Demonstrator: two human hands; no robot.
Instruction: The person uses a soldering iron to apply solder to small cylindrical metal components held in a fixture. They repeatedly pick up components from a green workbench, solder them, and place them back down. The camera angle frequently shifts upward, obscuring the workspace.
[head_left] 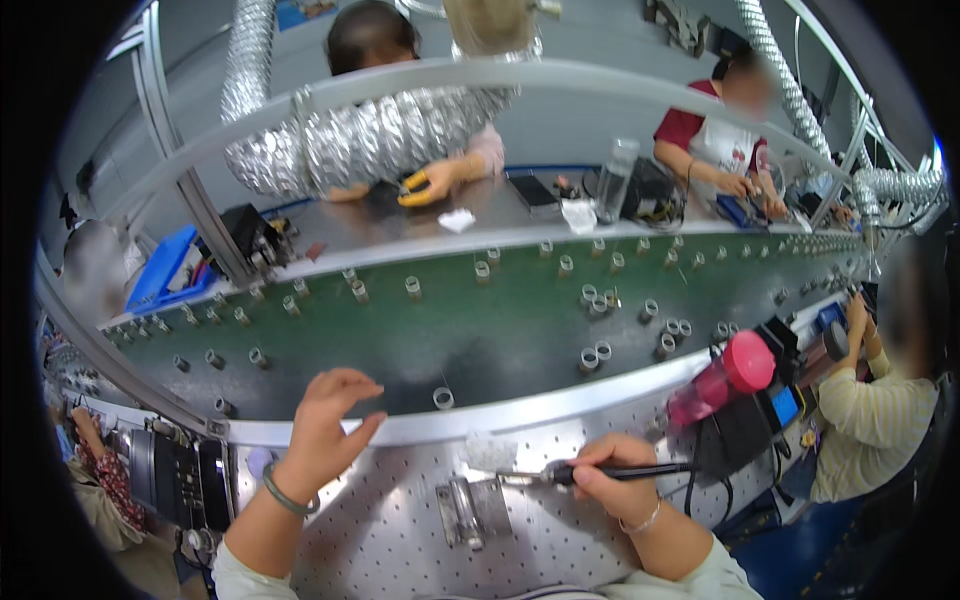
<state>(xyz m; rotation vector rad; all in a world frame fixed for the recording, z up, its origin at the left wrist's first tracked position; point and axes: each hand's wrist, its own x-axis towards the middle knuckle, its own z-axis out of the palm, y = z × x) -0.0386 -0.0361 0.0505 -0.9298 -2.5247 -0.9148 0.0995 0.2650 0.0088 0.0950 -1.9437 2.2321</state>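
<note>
Nearest the camera, lower left: a pale, loose cloth sleeve (248, 568). Above it, a round grey-green bangle (290, 502) on the wrist. Left hand (335, 415) hangs over the near rail, thumb and forefinger spread wide, nothing between them. Right of it, a short, hollow silver ring (443, 398) stands on the long dark green belt (480, 335).

Centre of the perforated silver metal worktop (370, 540): a flat grey metal plate (495, 510) with a shiny metal cylinder (465, 512) lying lengthwise over its left part. Just beyond, a crumpled whitish sheet (490, 453). A slim, black-handled tool with a bare metal tip (562, 473) points left, tip near the plate's far edge; contact cannot be told. Right hand (612, 475) holds it in a narrow pen-like grip, thumb against the handle.

Judgement: steady tip control calls for a low wrist and light finger pressure; the left hand could brace the plate, fingers well clear of the bare metal.

Further right: a translucent pink bottle with a round pink lid (705, 395), well apart from the plate
</note>
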